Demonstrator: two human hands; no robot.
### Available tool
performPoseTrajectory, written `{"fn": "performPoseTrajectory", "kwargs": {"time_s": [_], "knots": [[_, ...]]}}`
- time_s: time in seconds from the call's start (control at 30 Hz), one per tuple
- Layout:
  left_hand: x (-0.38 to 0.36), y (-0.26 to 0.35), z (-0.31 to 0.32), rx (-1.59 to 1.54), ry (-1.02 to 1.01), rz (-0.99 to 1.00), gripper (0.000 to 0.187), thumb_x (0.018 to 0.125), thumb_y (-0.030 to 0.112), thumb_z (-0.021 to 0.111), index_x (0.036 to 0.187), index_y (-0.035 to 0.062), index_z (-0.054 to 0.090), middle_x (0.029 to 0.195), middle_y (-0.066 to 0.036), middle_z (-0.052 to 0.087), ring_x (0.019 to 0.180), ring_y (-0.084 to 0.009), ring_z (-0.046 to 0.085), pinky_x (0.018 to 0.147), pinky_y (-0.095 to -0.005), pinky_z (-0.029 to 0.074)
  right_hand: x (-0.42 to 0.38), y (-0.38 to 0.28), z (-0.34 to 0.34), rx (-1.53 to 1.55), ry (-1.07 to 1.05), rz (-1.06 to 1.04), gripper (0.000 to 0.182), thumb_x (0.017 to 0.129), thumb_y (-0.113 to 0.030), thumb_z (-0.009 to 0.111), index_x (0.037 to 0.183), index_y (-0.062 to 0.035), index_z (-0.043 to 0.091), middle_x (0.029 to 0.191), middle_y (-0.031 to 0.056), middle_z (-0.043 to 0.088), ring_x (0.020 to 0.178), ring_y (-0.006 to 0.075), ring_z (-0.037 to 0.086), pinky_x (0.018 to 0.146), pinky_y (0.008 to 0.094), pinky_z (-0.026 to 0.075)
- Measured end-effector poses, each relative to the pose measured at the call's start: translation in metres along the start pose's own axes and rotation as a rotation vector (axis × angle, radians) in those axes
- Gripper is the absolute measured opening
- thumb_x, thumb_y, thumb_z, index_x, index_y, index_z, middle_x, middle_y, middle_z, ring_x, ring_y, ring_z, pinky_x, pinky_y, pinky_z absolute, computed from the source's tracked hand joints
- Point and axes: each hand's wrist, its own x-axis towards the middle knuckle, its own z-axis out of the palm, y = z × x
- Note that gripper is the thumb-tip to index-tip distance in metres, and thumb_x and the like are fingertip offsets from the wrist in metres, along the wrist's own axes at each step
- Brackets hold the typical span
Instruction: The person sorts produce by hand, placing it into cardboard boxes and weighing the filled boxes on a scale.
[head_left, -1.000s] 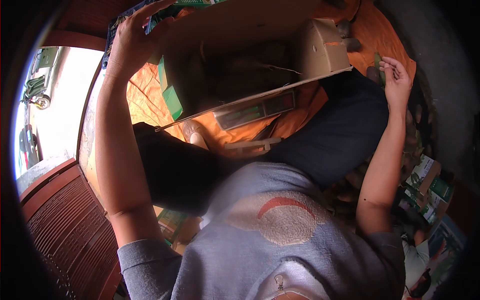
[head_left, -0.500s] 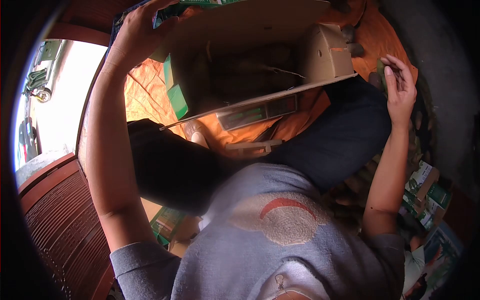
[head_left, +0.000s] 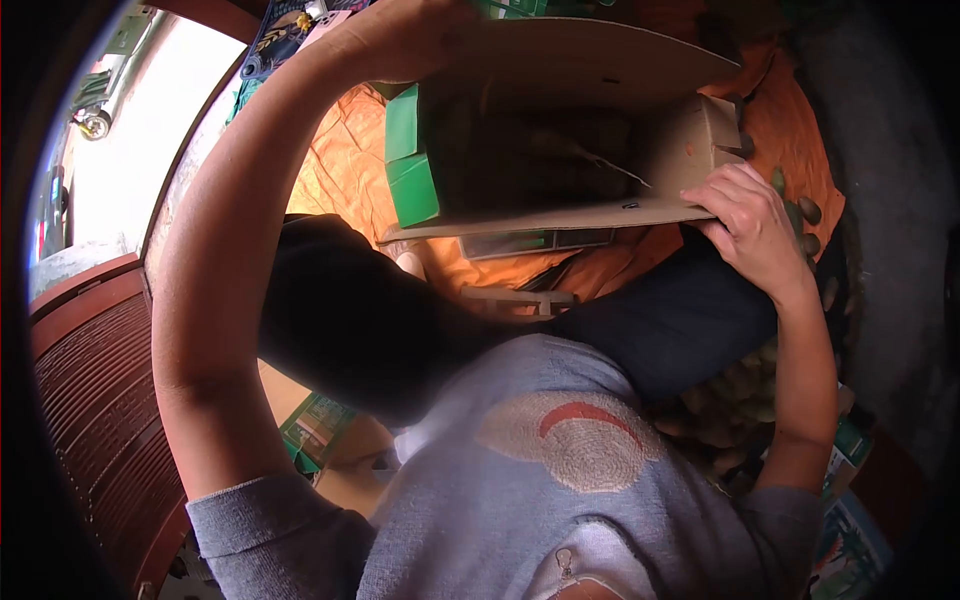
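An open cardboard box, brown inside with a green side flap, stands in front of my legs. My right hand closes over the right end of its near flap, thumb below and fingers on top. My left hand reaches across to the far left edge of the box; its fingers are dark and blurred there. Deep inside the box lie dim brown shapes, and a thin pale strand shows above them. Below the near flap, a flat device with a display is partly hidden by it.
An orange sheet covers the floor around the box. Several greenish-brown rounded pieces lie right of the box, with a heap beside my right thigh. A green-and-brown carton sits at my left hip, near a reddish-brown slatted panel.
My right hand has left the greenish piece at the right and now grips the box flap. My left hand moved right along the far side. The box appears farther right.
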Motion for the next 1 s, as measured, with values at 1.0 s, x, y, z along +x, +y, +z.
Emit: {"fn": "performPoseTrajectory", "kwargs": {"time_s": [1.0], "knots": [[-0.117, -0.047, -0.037, 0.036, 0.106, -0.298, 0.028, 0.082, 0.034, 0.059, 0.081, 0.0074, 0.067, 0.079, -0.014, 0.065, 0.079, -0.0327, 0.063, 0.072, -0.0417, 0.05, 0.139, -0.118, -0.049, -0.22, -0.206, -0.273, 0.016, 0.053, 0.003, 0.061, 0.064, -0.0045, 0.051, 0.056, 0.0071, 0.051, 0.057, 0.0255, 0.053, 0.047, 0.0378, 0.039]]}}
